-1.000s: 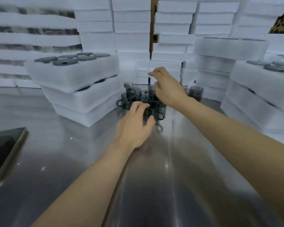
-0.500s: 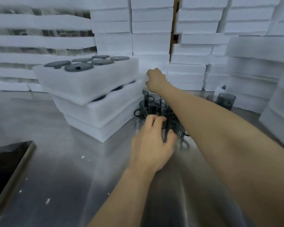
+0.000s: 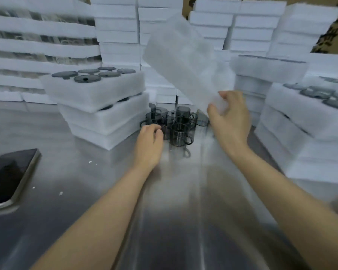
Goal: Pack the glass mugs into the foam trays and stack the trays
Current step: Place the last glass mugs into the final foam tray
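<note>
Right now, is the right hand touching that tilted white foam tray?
Touching. The head view shows the right hand pinching the lower end of the tilted foam tray between thumb and fingers, holding it up off the table.

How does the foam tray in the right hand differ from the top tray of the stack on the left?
The held foam tray is tilted in the air, gripped at its lower end by the right hand; the stack's top tray lies flat on two other trays. The stack's top tray shows dark round shapes in its pockets; the held foam tray's blurred face shows none. Both are white foam.
</note>
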`<state>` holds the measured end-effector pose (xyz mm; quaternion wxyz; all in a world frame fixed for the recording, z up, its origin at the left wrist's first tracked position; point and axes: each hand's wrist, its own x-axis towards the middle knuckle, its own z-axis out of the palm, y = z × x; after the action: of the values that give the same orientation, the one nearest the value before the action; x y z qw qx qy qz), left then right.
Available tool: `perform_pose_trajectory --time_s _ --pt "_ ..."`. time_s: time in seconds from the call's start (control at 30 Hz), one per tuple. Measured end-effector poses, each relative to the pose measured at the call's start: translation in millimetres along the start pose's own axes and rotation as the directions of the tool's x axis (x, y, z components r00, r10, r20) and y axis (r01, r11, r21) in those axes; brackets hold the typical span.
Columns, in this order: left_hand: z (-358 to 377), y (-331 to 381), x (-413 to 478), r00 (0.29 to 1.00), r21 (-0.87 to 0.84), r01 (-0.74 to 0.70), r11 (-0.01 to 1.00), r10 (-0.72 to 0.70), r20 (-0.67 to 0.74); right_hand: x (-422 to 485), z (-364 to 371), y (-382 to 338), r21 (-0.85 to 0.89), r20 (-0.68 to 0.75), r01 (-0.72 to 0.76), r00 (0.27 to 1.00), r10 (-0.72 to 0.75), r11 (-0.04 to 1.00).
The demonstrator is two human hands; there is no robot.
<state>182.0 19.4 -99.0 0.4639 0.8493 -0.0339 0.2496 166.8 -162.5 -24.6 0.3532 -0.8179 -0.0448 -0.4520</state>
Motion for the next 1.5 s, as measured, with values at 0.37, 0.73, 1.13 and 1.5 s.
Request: perform_pose_trajectory --time_s 0.37,0.73,1.13,1.5 --pt "-29 19 -18 0.903 -0.636 0.361 0.682 -0.426 0.055 -61 -84 48 0.123 0.252 0.071 0.963 -0.1 0.99" --pt "-35 23 -14 0.885 -0.744 0.449 0.495 -0.36 0.294 -42 -94 49 0.532 0.205 -0.254 0.964 0.168 0.808" --pt "-32 15 -14 0.887 -0.497 0.369 0.785 -0.138 0.441 -11 -17 129 -0.047 0.27 -0.443 0.858 0.438 0.895" --pt "-23 25 -5 0.836 -0.519 0.431 0.738 -0.109 0.538 38 36 165 -0.36 0.338 -0.218 0.876 0.345 0.907"
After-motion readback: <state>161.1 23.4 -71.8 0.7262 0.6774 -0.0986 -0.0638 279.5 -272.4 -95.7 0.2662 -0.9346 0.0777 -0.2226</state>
